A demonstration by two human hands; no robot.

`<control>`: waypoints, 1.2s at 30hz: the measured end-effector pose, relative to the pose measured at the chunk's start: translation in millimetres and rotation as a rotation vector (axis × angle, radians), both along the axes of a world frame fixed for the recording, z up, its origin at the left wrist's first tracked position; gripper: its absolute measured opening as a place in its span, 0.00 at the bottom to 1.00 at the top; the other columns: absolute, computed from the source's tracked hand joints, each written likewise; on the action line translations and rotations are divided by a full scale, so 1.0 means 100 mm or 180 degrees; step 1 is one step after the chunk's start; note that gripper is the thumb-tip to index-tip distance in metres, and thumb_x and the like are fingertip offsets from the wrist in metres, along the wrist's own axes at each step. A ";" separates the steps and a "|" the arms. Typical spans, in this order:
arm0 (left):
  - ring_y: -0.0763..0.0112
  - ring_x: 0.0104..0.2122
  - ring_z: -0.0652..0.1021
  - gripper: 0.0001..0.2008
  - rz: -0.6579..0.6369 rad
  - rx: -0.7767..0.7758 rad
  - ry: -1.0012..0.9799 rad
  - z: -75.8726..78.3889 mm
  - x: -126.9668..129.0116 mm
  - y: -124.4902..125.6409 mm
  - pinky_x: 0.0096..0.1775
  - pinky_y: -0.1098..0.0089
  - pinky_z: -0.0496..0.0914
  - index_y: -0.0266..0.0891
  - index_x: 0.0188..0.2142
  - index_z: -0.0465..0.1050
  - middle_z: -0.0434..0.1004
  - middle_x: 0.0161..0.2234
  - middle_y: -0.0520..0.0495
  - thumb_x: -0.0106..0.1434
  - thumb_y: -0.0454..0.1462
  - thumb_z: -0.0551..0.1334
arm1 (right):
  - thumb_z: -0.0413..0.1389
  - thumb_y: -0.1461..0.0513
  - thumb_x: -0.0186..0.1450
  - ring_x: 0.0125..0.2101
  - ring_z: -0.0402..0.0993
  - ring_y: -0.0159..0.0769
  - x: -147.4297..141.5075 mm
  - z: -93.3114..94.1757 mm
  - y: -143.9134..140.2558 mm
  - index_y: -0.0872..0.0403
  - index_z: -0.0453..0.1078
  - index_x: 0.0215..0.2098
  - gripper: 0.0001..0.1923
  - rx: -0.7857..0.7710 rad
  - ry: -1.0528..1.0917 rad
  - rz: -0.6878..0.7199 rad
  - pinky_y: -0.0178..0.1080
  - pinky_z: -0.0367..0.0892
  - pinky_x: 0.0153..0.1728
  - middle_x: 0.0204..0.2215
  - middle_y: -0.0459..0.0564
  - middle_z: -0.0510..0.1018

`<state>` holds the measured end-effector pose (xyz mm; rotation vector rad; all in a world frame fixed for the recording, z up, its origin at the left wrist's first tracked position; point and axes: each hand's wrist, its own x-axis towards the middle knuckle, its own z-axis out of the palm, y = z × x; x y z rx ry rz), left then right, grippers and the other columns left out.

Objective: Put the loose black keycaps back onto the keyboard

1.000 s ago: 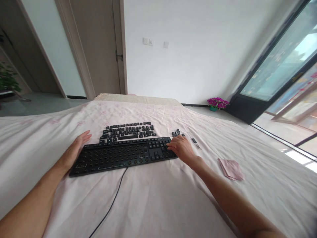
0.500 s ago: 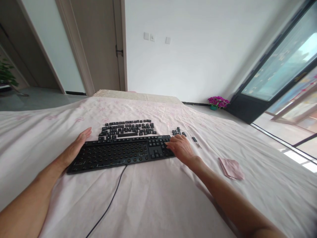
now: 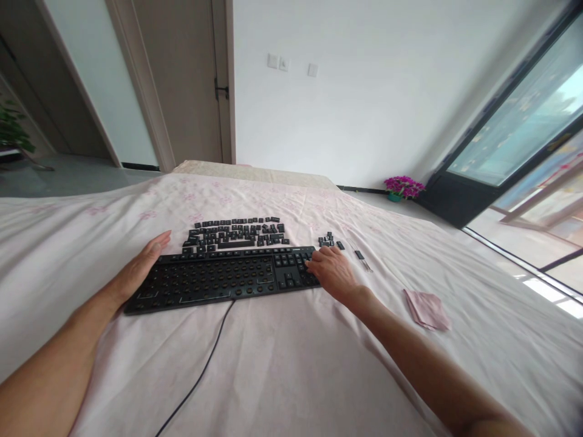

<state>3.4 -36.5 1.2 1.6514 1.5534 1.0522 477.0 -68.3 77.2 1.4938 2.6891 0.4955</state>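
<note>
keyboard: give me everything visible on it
The keyboard is black, looks plastic, and lies flat on the pink bedsheet, long side across the view. Most caps are off, leaving rows of bare round switches; the right-hand block still has caps. A black cable runs from its near edge. The left hand rests open against its left end; the right hand lies on its right end.

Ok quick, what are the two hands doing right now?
Left hand: open, flat against the left end of the keyboard, holding nothing.
Right hand: fingers bent over the keyboard's right end; whether they pinch a key cannot be told.
</note>
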 end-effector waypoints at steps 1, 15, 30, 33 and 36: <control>0.61 0.67 0.59 0.38 0.0002 0.0008 0.0007 0.00 0.00 0.00 0.67 0.58 0.48 0.39 0.70 0.48 0.54 0.69 0.40 0.69 0.58 0.41 | 0.54 0.62 0.69 0.39 0.65 0.42 -0.01 0.00 -0.01 0.52 0.75 0.35 0.08 0.0013 -0.0066 0.0013 0.43 0.51 0.38 0.34 0.51 0.76; 0.61 0.67 0.59 0.39 0.0019 0.0031 0.0061 0.03 0.03 -0.03 0.67 0.59 0.49 0.39 0.69 0.50 0.55 0.68 0.41 0.68 0.59 0.41 | 0.53 0.73 0.61 0.41 0.64 0.46 -0.15 -0.03 -0.25 0.57 0.73 0.42 0.13 0.0132 -0.0541 0.0089 0.44 0.58 0.42 0.39 0.56 0.74; 0.58 0.63 0.66 0.37 0.0098 0.0169 -0.0226 -0.06 -0.06 0.05 0.66 0.58 0.53 0.41 0.67 0.55 0.63 0.65 0.42 0.66 0.58 0.49 | 0.51 0.67 0.67 0.45 0.70 0.38 0.91 0.08 0.81 0.46 0.79 0.48 0.18 0.0129 0.1346 -0.1554 0.37 0.61 0.46 0.46 0.49 0.79; 0.58 0.63 0.67 0.36 0.0176 0.0160 -0.0314 -0.05 -0.06 0.03 0.66 0.58 0.54 0.42 0.65 0.59 0.67 0.63 0.44 0.64 0.58 0.53 | 0.53 0.65 0.67 0.48 0.68 0.41 0.98 0.04 1.04 0.44 0.79 0.47 0.16 0.0060 0.1262 -0.1730 0.38 0.61 0.46 0.49 0.48 0.79; 0.59 0.62 0.68 0.36 0.0226 0.0115 -0.0424 -0.02 -0.04 0.01 0.66 0.58 0.54 0.42 0.65 0.60 0.70 0.61 0.44 0.64 0.58 0.53 | 0.55 0.64 0.66 0.50 0.66 0.42 0.98 0.01 1.22 0.43 0.80 0.45 0.15 -0.0039 0.1175 -0.1785 0.39 0.61 0.46 0.48 0.48 0.79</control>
